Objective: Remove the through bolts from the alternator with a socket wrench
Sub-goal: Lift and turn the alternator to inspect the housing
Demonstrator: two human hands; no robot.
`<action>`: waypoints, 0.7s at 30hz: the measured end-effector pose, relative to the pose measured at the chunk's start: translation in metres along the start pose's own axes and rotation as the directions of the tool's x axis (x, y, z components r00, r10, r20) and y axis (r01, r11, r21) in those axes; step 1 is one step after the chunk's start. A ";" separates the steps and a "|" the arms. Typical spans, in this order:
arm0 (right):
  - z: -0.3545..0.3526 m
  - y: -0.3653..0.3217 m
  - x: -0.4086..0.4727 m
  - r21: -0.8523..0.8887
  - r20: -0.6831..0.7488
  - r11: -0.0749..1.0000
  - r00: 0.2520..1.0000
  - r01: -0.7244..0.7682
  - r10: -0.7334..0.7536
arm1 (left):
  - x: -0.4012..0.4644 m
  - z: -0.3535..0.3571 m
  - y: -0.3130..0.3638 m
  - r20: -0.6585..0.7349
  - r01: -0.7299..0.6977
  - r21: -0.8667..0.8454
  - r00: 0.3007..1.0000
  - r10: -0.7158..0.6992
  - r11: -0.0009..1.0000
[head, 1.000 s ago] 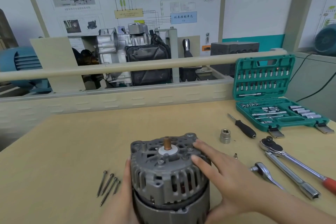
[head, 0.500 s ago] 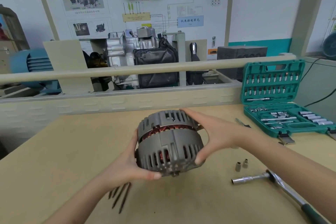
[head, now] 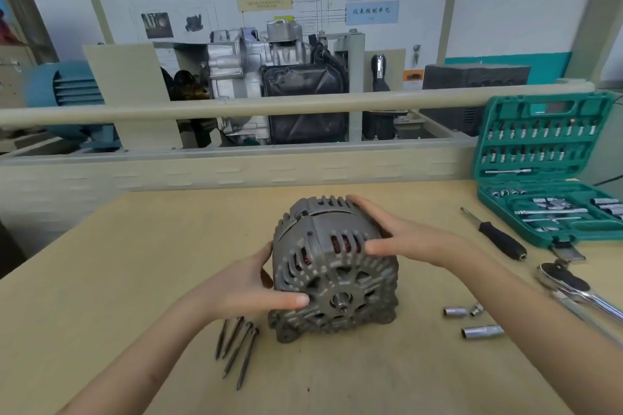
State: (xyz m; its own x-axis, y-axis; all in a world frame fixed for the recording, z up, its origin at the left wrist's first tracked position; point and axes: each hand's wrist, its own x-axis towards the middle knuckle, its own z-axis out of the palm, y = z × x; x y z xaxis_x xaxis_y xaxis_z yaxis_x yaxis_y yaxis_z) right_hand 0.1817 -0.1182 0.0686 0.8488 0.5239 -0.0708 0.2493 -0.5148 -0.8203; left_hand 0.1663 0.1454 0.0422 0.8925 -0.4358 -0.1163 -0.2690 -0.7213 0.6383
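The workbench (head: 101, 280) is wide, w/ much bare top at left and in front near the camera; its far edge meets a low beige panel. On the right side the room is smaller: the green socket case (head: 546, 178) stands open at the far right edge, lid upright.

The alternator (head: 333, 266) is at the middle of the bench, tipped so its shaft end faces the camera, lower lugs touching the top. Left hand (head: 246, 286) holds its left side, thumb laid across the front face almost to the shaft hub, other fingers curled behind the housing, mostly hidden. Right hand (head: 414, 239) grips the upper right: fingers spread over the top ribs, thumb stretched on the slotted side. Both hands are half closed around the body.

The ratchet wrench (head: 573, 286) lies right of the right forearm, partly blurred; if there are one or two handles I cannot tell. A black-handle driver (head: 499, 239) lies between it and the case.

Four through bolts (head: 236, 347) lie loose just below the left hand, near the alternator's lower left lug, apart from it. Three small sockets (head: 472, 320) lie under the right forearm, near the front right.
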 end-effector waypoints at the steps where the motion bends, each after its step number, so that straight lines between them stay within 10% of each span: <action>1: 0.006 0.007 -0.003 0.044 -0.011 0.999 1.000 0.025 -0.024 | 0.000 0.002 -0.001 -0.016 -0.009 0.022 1.000 0.009 1.000; 7: 0.029 0.026 -0.012 0.153 -0.202 0.979 0.974 0.136 -0.104 | 0.005 0.024 -0.001 -0.126 -0.248 -0.451 0.969 0.214 0.857; 21: 0.053 0.025 -0.040 -0.005 -0.450 0.989 0.883 0.149 -0.135 | -0.014 0.055 0.011 -0.340 -0.338 -0.489 0.923 0.181 0.804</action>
State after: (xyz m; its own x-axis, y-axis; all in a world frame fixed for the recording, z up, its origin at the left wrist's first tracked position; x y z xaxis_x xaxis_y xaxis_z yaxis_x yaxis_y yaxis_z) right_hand 0.1294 -0.1162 0.0207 0.9253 0.2264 0.3041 0.3754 -0.4343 -0.8188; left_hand 0.1306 0.1143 0.0092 0.8980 -0.3499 0.2667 -0.3407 -0.1696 0.9247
